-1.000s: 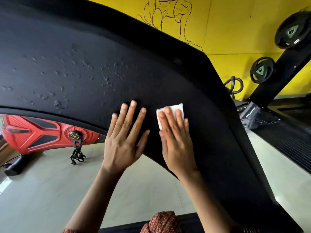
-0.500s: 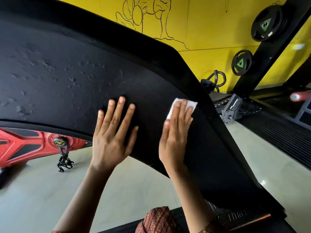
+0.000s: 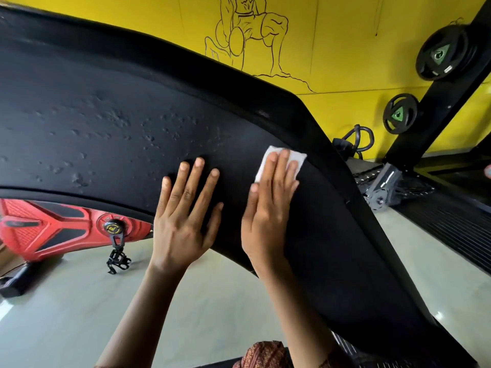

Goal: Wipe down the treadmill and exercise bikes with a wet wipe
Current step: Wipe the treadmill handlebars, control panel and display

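The wet wipe lies flat on the big black treadmill panel, a folded white rectangle tilted so its top edge dips a little to the right. Most of it is under fingers, so its long axis cannot be read with certainty. It seems to run across the fingers rather than along them.

The wipe's right corner sits just beside the panel's raised rim, which slants down to the right, so there is little room that way. Up and to the left stretches a broad run of black surface (pimpled with small bumps). The panel's lower edge curves beneath the heels of both hands.

The right hand presses the wipe down with straight fingers laid close together. The wipe shows beyond the fingertips and on either side of them. Nothing is gripped. The left hand rests flat on the bare panel just to the left, fingers spread and holding nothing, apart from the wipe.

A red exercise bike stands on the pale floor below the panel.
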The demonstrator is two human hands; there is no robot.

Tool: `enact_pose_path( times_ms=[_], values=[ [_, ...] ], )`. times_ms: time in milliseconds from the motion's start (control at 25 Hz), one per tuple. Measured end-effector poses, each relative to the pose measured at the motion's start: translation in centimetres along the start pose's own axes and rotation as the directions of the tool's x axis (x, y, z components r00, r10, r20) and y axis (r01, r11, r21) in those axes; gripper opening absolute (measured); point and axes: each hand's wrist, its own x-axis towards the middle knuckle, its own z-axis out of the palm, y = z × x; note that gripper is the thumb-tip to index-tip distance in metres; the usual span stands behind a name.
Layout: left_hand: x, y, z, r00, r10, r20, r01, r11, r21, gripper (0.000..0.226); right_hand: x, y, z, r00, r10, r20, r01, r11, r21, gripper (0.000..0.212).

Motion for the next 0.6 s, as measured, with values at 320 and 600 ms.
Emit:
enact_pose_path(
  times_ms=[320,600],
  values=[
    [-0.1,-3.5,-2.7,0.993,-0.11,-0.053,0.112,0.993,0.04,0.049,1.1,0.1,-0.3,0.998,-0.041,-0.039,0.037,0.995,-0.089,0.047],
    [-2.7,-5.7,-4.0,0.985,-0.17,-0.031,0.171,0.984,0.057,0.049,1.5,-5.1,2.1,0.838,-0.468,0.281,0.498,0.866,-0.045,0.05]
  ],
)
